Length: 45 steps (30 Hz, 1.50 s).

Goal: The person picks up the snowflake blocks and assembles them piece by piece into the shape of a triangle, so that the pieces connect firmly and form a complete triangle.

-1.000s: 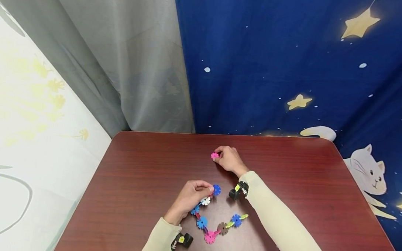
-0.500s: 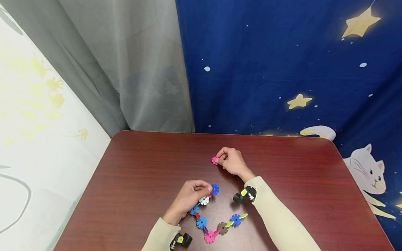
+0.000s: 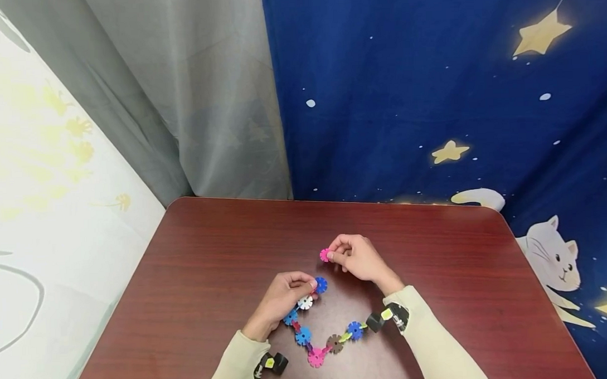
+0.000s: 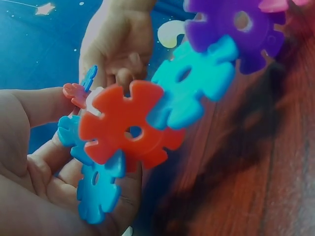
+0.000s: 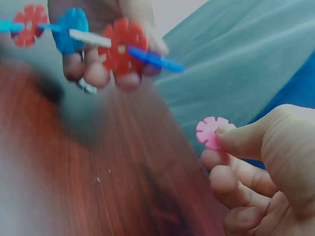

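My left hand [image 3: 279, 296] pinches a chain of interlocking snowflake discs close to its upper end, where a blue disc [image 3: 321, 284] sticks out past the fingertips. In the right wrist view, the fingers are at a red disc [image 5: 115, 54] joined to that blue one. The chain curves down through a white disc [image 3: 305, 302], blue and red ones, then a bright pink disc [image 3: 316, 357] and a brown disc [image 3: 334, 343]. Above and to the right, my right hand [image 3: 363, 258] holds a single pink disc [image 5: 209, 132] between thumb and forefinger, apart from the chain.
A dark red wooden table [image 3: 225, 237] lies beneath both hands. Behind it hang a grey curtain [image 3: 230, 103] and a blue star-patterned curtain [image 3: 380, 97]. Each wrist wears a small black camera; the right one's camera [image 3: 375, 322] overlaps the chain's right end in the head view.
My right hand has come down toward the near side with the pink disc, closing on the blue end disc. The left hand and chain have shifted only slightly left.
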{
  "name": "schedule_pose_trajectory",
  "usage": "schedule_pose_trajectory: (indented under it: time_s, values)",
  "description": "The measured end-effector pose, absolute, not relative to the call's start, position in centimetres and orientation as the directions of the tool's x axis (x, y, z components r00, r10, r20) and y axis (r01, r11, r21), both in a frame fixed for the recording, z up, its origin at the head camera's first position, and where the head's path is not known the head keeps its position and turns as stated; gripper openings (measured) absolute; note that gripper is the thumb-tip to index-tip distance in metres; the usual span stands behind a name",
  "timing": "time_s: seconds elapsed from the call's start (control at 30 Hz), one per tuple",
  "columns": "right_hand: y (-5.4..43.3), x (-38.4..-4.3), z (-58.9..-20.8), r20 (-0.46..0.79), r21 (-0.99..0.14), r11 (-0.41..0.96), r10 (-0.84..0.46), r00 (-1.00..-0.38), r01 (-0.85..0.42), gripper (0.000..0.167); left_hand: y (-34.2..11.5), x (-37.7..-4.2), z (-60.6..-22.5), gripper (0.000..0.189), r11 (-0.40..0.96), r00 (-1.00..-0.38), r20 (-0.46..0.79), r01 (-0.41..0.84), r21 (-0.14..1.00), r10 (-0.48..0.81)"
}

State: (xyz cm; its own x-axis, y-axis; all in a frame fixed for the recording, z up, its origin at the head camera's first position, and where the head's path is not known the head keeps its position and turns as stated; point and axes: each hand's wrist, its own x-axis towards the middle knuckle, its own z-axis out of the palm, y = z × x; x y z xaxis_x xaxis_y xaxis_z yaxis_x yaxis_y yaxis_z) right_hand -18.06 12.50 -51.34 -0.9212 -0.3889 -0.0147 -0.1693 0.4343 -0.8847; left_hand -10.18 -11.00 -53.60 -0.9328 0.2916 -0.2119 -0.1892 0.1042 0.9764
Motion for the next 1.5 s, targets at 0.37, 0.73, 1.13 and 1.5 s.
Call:
schedule_pose_trajectory:
  time_s: [0.37,0.73,1.13,1.5]
  values:
    - [13.1,-14.6,-51.1,0.073,-0.872,0.394,-0.486,-0.871,-0.292,0.008,-11.0,-9.7,-53.6,0.027,0.079,-0.923,-0.241,-0.228,0.971,0.3]
    - [13.9,-12.4,-51.7,0.138,-0.841,0.396,-0.502,-0.854,-0.368,0.008,-10.8,-8.8,-53.8,0.024,0.075,-0.908,-0.256,-0.245,0.967,0.333]
    - [13.6,-11.2,-52.1,0.314,-0.756,0.395,-0.481,-0.819,-0.522,0.01,-10.4,-8.8,-53.1,0.022,0.106,-0.911,-0.265,-0.243,0.964,0.315]
    - [12.4,-11.0,-52.2,0.373,-0.714,0.391,-0.49,-0.788,-0.581,0.017,-10.5,-8.8,-53.1,0.017,0.1,-0.921,-0.268,-0.249,0.963,0.283]
